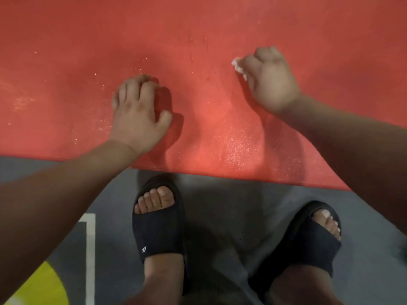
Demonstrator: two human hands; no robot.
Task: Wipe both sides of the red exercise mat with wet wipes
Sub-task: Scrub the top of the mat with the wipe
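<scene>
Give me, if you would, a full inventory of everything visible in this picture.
exercise mat: one, red, flat on the floor, filling the upper part of the view
wet wipe: one, white, bunched, on the mat under the right hand
floor: grey, lower part of the view
line: one, white, painted on the floor, lower left
patch: one, yellow, bottom left corner
slides: two, black, on the feet, just short of the mat's near edge
left hand: rests on the mat, holding nothing
right hand: grips the wipe against the mat
feet: two, toes showing
</scene>
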